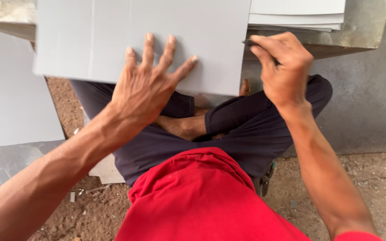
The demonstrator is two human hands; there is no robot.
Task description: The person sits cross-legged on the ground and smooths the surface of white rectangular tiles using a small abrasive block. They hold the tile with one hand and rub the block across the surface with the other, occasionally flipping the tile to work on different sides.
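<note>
A large grey sheet (90, 40) lies flat over my crossed legs. My left hand (146, 85) presses down on it with fingers spread wide near its near edge. My right hand (282, 62) sits at the sheet's right edge, fingers pinched around a small dark tool (249, 43) whose tip pokes out toward the sheet. What kind of tool it is I cannot tell.
A stack of similar grey sheets (298, 15) rests at the top right on a metal surface (362, 27). Another grey sheet (10, 98) lies at the left. I sit cross-legged on dirt ground (371, 178) with small scraps scattered about.
</note>
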